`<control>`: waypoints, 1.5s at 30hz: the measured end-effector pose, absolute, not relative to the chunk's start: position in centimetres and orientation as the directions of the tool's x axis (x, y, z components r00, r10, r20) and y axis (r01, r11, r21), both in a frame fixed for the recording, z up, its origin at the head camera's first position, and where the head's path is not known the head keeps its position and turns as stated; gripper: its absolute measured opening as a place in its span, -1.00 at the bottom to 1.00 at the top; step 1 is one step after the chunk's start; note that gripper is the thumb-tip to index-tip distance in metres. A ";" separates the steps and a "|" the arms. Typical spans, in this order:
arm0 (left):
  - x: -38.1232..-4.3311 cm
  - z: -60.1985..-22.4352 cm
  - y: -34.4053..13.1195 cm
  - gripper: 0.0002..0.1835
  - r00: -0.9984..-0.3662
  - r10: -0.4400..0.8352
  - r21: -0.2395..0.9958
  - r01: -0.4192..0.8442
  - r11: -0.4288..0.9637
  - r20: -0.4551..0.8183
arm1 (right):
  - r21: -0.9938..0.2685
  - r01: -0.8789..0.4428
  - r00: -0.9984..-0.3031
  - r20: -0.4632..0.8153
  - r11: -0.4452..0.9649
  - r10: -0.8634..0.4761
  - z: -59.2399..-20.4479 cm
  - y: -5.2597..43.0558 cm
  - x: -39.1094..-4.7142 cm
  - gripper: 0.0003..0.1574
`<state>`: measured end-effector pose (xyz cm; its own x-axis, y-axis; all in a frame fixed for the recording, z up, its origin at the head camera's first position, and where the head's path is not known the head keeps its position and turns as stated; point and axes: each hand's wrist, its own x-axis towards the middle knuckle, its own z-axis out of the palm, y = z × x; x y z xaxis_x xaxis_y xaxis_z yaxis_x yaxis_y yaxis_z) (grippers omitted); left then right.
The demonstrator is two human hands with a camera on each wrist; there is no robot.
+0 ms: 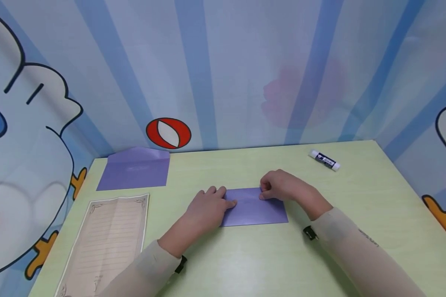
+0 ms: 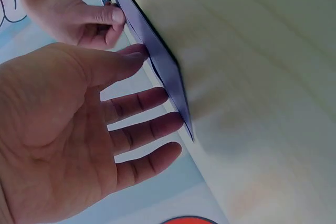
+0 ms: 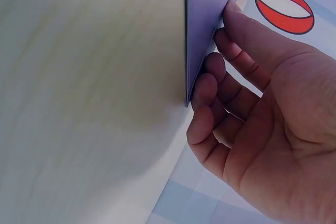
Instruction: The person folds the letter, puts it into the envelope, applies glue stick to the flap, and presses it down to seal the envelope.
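A purple envelope (image 1: 255,210) lies flat near the middle of the table. My left hand (image 1: 208,208) rests on its left end, fingers spread and nearly straight, thumb reaching over the surface. In the left wrist view the fingertips of that left hand (image 2: 68,124) meet the envelope's edge (image 2: 168,72). At the upper right edge my right hand (image 1: 284,185) pinches the envelope, its thumb on the face and its fingers curled. The right wrist view shows the right hand (image 3: 278,103) with curled fingers along the envelope's side (image 3: 202,24); the exact contact under the fingers is hidden.
A second purple envelope (image 1: 134,171) with its flap raised lies at the table's back left. Below it is a lined, bordered letter sheet (image 1: 111,231), partly behind the left sleeve. A glue stick (image 1: 324,160) lies at the back right. A patterned curtain (image 1: 238,74) stands behind the table.
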<state>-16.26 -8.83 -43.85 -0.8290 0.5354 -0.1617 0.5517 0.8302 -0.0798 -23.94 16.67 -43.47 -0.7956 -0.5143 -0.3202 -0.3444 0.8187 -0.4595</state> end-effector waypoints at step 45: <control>-14.9 -43.7 -12.0 -0.31 -0.841 0.505 0.037 0.508 0.861 -0.196 | -0.253 -0.650 -0.731 -0.049 0.717 -0.680 -43.5 18.6 -17.2 -0.54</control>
<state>-14.89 -12.00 -43.74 -0.8407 0.5048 -0.1959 0.5080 0.8605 0.0371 -17.24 18.62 -43.54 -0.7313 -0.6803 -0.0487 -0.6498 0.7166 -0.2534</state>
